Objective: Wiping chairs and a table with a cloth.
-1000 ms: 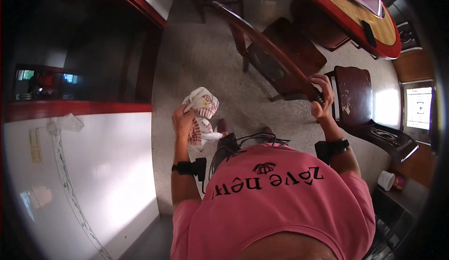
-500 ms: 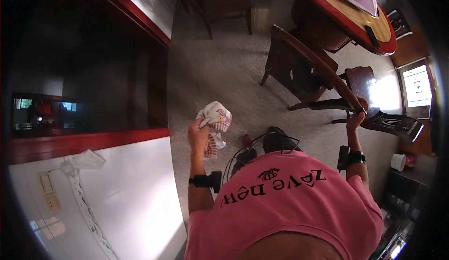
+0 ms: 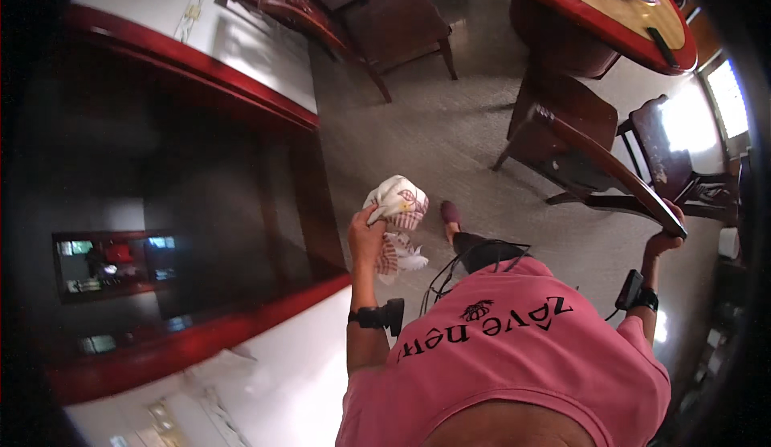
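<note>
Head view | left hand (image 3: 365, 236) closed around a bunched checked cloth (image 3: 397, 222), held mid-air near the body | right hand (image 3: 663, 243) gripping top rail of dark wooden chair (image 3: 590, 166) at right | judged: chair in hand, no wiping contact yet.

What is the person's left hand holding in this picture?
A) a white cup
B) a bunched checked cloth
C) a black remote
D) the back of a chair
B: the left hand is closed on a bunched checked cloth, while the right hand grasps the top rail of the dark wooden chair.
</note>
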A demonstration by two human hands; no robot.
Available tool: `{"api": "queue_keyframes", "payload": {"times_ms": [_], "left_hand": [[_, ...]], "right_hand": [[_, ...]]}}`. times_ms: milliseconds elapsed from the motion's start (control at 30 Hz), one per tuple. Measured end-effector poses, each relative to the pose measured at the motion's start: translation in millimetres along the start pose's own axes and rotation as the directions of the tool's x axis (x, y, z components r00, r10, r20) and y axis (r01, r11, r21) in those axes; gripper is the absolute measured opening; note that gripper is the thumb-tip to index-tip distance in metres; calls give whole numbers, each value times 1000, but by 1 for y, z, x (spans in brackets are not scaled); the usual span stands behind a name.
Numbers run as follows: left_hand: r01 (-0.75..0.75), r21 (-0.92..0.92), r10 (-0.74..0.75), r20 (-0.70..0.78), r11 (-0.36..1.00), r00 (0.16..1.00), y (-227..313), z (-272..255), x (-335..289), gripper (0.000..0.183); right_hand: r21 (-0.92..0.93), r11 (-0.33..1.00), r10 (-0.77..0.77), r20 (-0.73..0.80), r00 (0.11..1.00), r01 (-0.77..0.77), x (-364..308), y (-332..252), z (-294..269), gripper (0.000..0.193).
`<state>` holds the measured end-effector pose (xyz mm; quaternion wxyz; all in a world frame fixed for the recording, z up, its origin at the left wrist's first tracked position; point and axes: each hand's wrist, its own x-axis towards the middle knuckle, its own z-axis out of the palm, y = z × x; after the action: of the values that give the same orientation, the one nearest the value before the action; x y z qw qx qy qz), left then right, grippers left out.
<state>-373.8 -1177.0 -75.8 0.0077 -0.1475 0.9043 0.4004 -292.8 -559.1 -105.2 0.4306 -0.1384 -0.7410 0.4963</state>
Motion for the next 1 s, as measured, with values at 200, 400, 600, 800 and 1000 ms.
{"api": "queue_keyframes", "payload": {"times_ms": [200, 400, 600, 800, 1000], "left_hand": [[-163, 54, 159, 70, 985, 985, 25, -41, 118, 40], [-237, -84, 237, -5, 968, 971, 37, -40, 196, 39], [-278, -25, 279, 125, 960, 952, 48, -32, 239, 39], [-369, -131, 378, 52, 920, 925, 78, -47, 317, 35], [-554, -182, 521, -200, 812, 830, 104, -107, 404, 34]], "right_hand": [[14, 991, 134, -215, 967, -135, -17, -2, -15, 104], [-86, 987, 82, -439, 895, -133, -34, -13, -12, 69], [-28, 930, 249, -684, 686, -366, -65, -57, 45, 49], [-503, 301, 759, -387, 523, -810, -195, 27, 54, 22], [-501, 256, 943, -56, 327, -827, -260, 29, 170, 19]]}}
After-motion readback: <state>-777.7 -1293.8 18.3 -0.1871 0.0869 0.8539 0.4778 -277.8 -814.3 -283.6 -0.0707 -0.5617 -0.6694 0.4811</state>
